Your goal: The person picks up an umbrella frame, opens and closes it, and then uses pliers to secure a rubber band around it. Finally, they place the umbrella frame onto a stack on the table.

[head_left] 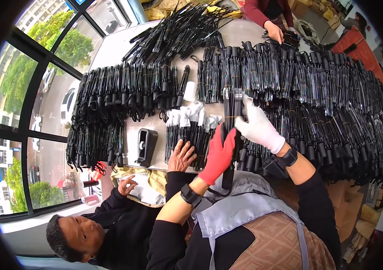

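Observation:
In front of me, a folded black umbrella frame (pixel 233 105) stands lengthwise between my hands, its dark handle end toward my body. My left hand (pixel 218 155), in a red glove, is closed around its lower part. At the far end my right hand (pixel 259 123), in a white glove, grips the frame near the tips, with its thumb along the side. Just left of my red glove lies a row of similar frames with white wrapping (pixel 184 115) on their far ends. Rows of black umbrella frames (pixel 263 67) lie beyond and to the right.
A black tape dispenser (pixel 146 147) stands on the table at left, and a white roll (pixel 190 91) lies farther back. A co-worker's hand (pixel 182 155) rests by the wrapped frames. Across the table, another person's hand (pixel 274 32) touches frames. Loose frames (pixel 173 33) are piled at the back.

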`<state>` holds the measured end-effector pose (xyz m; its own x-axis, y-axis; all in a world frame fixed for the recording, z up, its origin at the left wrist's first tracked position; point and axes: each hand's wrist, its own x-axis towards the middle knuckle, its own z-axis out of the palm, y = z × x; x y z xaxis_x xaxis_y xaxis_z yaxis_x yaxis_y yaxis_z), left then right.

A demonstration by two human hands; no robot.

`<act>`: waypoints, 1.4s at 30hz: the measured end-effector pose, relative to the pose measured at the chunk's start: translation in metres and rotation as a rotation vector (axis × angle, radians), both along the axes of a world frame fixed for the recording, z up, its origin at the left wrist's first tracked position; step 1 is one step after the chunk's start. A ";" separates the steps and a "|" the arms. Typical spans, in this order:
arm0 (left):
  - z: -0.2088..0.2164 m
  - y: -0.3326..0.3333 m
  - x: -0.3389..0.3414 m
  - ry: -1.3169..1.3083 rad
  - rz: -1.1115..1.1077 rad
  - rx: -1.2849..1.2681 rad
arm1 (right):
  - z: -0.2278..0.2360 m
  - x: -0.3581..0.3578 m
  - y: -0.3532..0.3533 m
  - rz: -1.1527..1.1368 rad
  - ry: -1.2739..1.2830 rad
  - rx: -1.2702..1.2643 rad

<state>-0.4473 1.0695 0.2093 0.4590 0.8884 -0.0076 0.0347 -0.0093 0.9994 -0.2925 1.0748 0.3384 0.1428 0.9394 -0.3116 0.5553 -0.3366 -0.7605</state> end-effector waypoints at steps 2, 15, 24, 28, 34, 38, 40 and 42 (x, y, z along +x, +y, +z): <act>-0.008 0.000 0.000 -0.056 -0.029 -0.071 | -0.017 0.006 0.003 0.011 -0.153 0.010; 0.012 0.035 -0.007 0.045 0.036 0.159 | -0.067 -0.018 -0.003 0.126 -0.624 0.581; -0.013 -0.006 -0.069 0.624 -0.286 0.346 | -0.105 -0.037 -0.093 -0.010 0.142 0.004; -0.053 -0.025 -0.101 0.947 -0.650 0.276 | -0.161 -0.029 -0.140 0.116 0.285 -0.132; -0.070 -0.025 -0.120 0.841 -0.888 0.256 | -0.152 -0.032 -0.152 -0.228 0.866 -0.541; -0.088 -0.026 -0.125 0.688 -0.858 0.213 | -0.155 -0.026 -0.174 -0.612 1.401 -0.461; -0.083 -0.026 -0.123 0.668 -0.813 0.105 | -0.137 -0.019 -0.178 -0.571 1.416 -0.359; -0.090 -0.026 -0.128 0.633 -0.749 0.014 | -0.121 -0.009 -0.174 -0.466 1.405 -0.372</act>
